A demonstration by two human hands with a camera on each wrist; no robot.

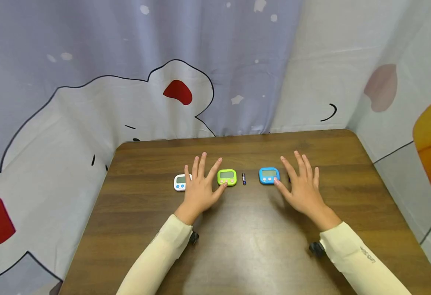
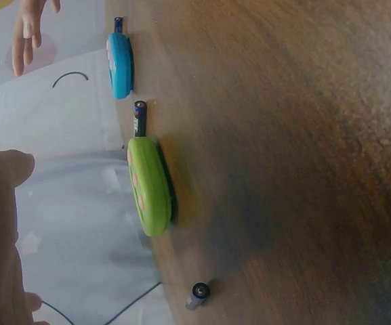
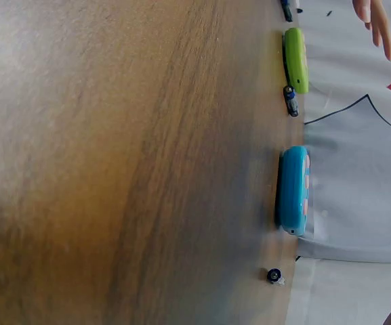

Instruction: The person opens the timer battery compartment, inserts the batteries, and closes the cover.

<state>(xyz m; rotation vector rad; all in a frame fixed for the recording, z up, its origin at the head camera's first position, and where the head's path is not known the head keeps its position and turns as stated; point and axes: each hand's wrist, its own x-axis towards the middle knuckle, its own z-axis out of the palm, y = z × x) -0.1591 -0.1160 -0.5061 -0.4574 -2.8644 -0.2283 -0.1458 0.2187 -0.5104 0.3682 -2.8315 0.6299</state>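
My left hand [image 1: 199, 190] hovers with fingers spread, its palm overlapping the right part of a white digital timer [image 1: 179, 183]. Its thumb reaches to the lower edge of a green digital timer [image 1: 226, 177]. My right hand [image 1: 304, 192] is also spread in the air, the thumb tip overlapping the corner of a blue digital timer [image 1: 268, 175]. Neither hand holds anything. Between the green and blue timers lies a small battery [image 1: 244, 179]. Another battery [image 2: 198, 296], hidden under my left hand in the head view, shows in the left wrist view. A third battery [image 3: 275, 276] lies beyond the blue timer.
The timers and batteries form a row across the far half of a brown wooden table [image 1: 237, 254]. A patterned curtain [image 1: 245, 82] hangs right behind the table's far edge. Black wrist cameras [image 1: 316, 249] sit under both pale sleeves.
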